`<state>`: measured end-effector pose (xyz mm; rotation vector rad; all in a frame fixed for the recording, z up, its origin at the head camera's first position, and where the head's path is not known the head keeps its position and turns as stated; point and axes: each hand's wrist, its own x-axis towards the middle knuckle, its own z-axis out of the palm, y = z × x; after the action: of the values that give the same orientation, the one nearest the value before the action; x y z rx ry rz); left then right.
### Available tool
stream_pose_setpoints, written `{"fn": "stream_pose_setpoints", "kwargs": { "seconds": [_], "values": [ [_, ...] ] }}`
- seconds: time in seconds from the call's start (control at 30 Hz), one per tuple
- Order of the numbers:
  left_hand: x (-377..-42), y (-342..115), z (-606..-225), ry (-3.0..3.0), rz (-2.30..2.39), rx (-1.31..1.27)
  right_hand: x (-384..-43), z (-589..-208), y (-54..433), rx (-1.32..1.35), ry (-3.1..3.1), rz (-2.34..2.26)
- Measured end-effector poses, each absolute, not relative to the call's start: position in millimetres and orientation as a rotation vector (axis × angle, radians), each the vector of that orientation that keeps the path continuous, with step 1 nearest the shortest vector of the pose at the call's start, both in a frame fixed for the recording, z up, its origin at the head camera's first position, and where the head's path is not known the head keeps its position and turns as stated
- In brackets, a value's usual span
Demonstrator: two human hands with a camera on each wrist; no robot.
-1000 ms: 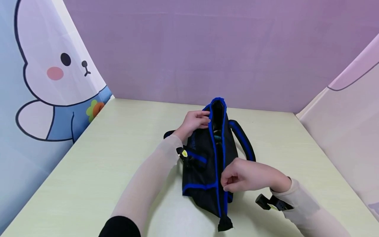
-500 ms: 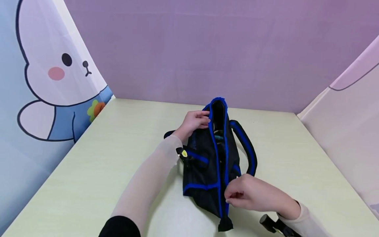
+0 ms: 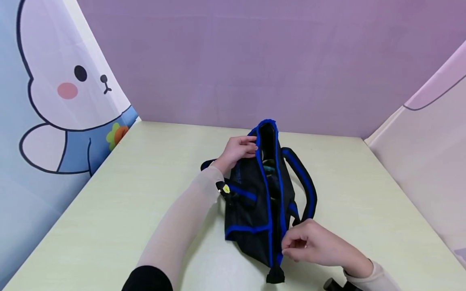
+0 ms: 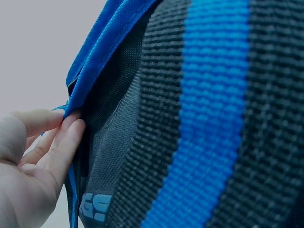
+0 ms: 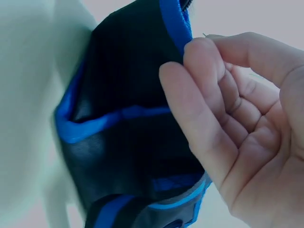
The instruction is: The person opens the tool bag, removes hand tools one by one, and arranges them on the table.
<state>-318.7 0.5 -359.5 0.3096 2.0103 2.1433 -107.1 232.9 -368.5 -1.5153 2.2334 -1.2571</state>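
A black fabric bag (image 3: 245, 218) with blue trim stands upright on the table, its long top opening running from far to near. My left hand (image 3: 238, 151) pinches the blue trim on the left side near the far end; the left wrist view shows thumb and fingers (image 4: 71, 135) on that edge. At the near end, my right hand (image 3: 309, 244) pinches the right edge, curled fingers at the blue trim in the right wrist view. A zipper pull between them, if any, is hidden. Inside the opening, something dark with a greenish band (image 3: 269, 166) shows partly.
A black and blue handle (image 3: 300, 176) loops out on the bag's right side, and a strap end (image 3: 275, 275) hangs at its near end. The pale table (image 3: 174, 153) meets a purple backdrop (image 3: 233, 64) behind, with printed cloth on both sides.
My right hand has slid toward me and slightly right along the bag's edge. The near part of the opening has widened. My left hand has kept its place.
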Motion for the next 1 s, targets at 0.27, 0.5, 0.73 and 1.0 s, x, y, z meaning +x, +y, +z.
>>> {"fn": "stream_pose_setpoints", "kwargs": {
  "seconds": [0.27,0.5,0.73,1.0],
  "values": [
    [-319,1,-359,2.009,2.153,0.306,-99,-379,238,-1.42,2.191,-1.335],
    [-319,1,-360,1.995,2.163,0.301,-88,-382,238,-1.238,2.137,-1.409],
    [-320,1,-360,1.98,2.182,0.29,-83,-382,236,-1.053,2.135,-1.397],
    [-319,-1,-361,1.978,2.178,0.276,-83,-386,238,-0.94,2.016,-1.428]
  ]
}}
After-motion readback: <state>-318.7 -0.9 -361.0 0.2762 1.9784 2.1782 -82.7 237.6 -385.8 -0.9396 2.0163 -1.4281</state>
